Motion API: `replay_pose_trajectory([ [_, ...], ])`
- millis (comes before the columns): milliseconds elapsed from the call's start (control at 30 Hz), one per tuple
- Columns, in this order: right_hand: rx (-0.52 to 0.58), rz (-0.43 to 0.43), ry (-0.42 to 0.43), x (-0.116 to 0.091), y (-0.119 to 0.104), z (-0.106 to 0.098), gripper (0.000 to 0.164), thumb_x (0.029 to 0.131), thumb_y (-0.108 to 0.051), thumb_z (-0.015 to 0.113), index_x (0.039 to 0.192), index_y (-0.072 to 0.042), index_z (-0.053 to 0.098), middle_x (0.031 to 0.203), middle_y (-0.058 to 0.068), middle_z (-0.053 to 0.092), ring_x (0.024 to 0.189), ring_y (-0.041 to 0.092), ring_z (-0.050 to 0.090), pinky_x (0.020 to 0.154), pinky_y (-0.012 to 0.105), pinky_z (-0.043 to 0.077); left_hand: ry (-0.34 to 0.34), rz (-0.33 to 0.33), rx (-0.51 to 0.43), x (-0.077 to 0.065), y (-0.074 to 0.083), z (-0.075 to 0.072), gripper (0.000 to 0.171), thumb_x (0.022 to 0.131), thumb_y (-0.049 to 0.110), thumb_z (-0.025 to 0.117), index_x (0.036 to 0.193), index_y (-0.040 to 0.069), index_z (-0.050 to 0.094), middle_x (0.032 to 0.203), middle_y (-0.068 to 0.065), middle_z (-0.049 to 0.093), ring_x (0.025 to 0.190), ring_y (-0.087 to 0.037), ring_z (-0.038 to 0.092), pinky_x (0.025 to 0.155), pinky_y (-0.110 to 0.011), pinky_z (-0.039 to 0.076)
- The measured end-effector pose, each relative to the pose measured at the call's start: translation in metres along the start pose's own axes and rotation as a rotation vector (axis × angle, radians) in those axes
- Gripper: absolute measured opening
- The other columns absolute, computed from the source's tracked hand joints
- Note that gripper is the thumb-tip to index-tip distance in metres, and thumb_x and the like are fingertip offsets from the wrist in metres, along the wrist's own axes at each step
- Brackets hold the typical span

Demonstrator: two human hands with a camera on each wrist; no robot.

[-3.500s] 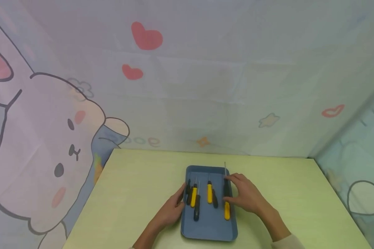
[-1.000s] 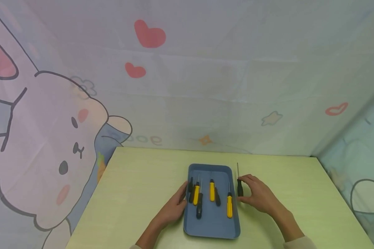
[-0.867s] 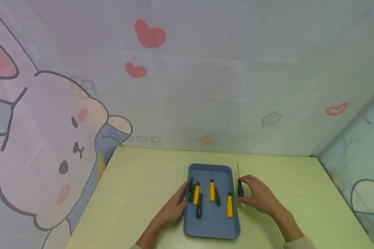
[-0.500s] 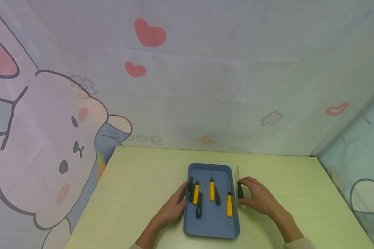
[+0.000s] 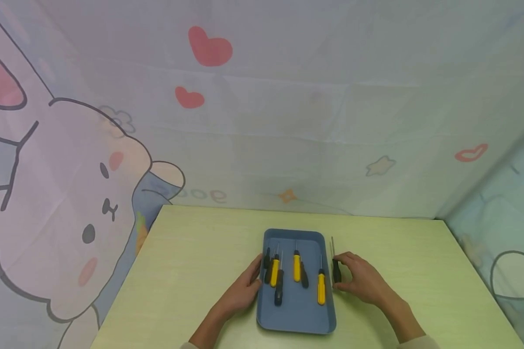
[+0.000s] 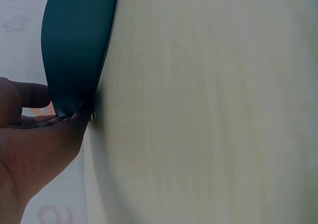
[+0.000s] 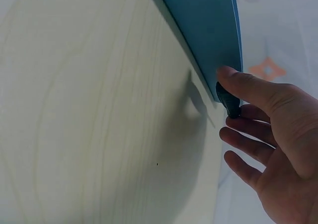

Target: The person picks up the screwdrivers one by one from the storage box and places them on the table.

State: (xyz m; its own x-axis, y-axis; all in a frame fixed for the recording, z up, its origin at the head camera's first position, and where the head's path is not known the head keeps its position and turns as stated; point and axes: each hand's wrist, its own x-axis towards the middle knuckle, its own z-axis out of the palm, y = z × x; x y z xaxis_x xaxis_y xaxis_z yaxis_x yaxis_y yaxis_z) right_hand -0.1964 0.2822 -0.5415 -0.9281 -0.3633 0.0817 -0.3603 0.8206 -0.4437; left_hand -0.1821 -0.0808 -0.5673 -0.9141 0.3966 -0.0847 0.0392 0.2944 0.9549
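Just outside the tray's right wall, my right hand pinches a screwdriver by its black handle between thumb and fingertips. Its thin metal shaft points to the far side of the table. In the right wrist view the handle end shows between thumb and fingers, above the hand's shadow. My left hand touches the left wall of the blue-grey tray; in the left wrist view its thumb and fingers meet the outer wall. Inside the tray lie several screwdrivers, such as a yellow-handled one and a black-handled one.
The tray stands on a pale yellow-green table. A printed cloth with hearts and a rabbit hangs behind and at the left side. Another cloth hangs at the right.
My right hand has carried the black screwdriver from over the tray's right side to outside its wall, then a little nearer to me. My left hand has stayed at the tray.
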Motion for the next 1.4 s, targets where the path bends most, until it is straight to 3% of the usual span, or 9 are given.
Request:
replay_pose_trajectory([
  [267,0.006,0.007,-0.037,0.0,0.003,0.005,0.068,0.079,-0.028,0.095,0.135,-0.003,0.066,0.132,0.01,0.068,0.113,0.032,0.069,0.096,0.054,0.058,-0.014,-0.001,0.011,0.002,-0.001,-0.001,0.064,0.11,0.004,0.039,0.17,0.005,0.016,0.175,-0.017,0.019,0.16,-0.035,0.023,0.129,-0.053,0.02],
  [633,-0.009,-0.027,-0.026,-0.003,0.0,0.005,0.067,0.076,-0.027,0.096,0.131,-0.002,0.068,0.125,0.007,0.07,0.106,0.027,0.071,0.093,0.052,0.059,-0.02,-0.003,0.001,0.004,-0.004,-0.003,0.065,0.11,0.004,0.038,0.17,0.006,0.014,0.176,-0.015,0.018,0.161,-0.034,0.021,0.13,-0.052,0.02],
  [1100,-0.014,-0.025,-0.045,-0.007,0.0,0.008,0.066,0.076,-0.028,0.097,0.13,-0.003,0.069,0.124,0.007,0.071,0.109,0.028,0.071,0.096,0.052,0.058,-0.027,-0.004,-0.001,0.002,-0.002,-0.003,0.064,0.11,0.004,0.038,0.17,0.005,0.014,0.176,-0.016,0.017,0.161,-0.035,0.02,0.129,-0.053,0.019],
  [1400,-0.031,-0.018,-0.036,-0.013,0.002,0.012,0.067,0.075,-0.031,0.097,0.13,-0.004,0.07,0.129,0.01,0.071,0.119,0.035,0.067,0.102,0.056,0.055,-0.03,-0.019,-0.017,0.0,-0.001,-0.003,0.064,0.111,0.005,0.038,0.17,0.007,0.014,0.176,-0.015,0.018,0.161,-0.034,0.019,0.13,-0.052,0.019],
])
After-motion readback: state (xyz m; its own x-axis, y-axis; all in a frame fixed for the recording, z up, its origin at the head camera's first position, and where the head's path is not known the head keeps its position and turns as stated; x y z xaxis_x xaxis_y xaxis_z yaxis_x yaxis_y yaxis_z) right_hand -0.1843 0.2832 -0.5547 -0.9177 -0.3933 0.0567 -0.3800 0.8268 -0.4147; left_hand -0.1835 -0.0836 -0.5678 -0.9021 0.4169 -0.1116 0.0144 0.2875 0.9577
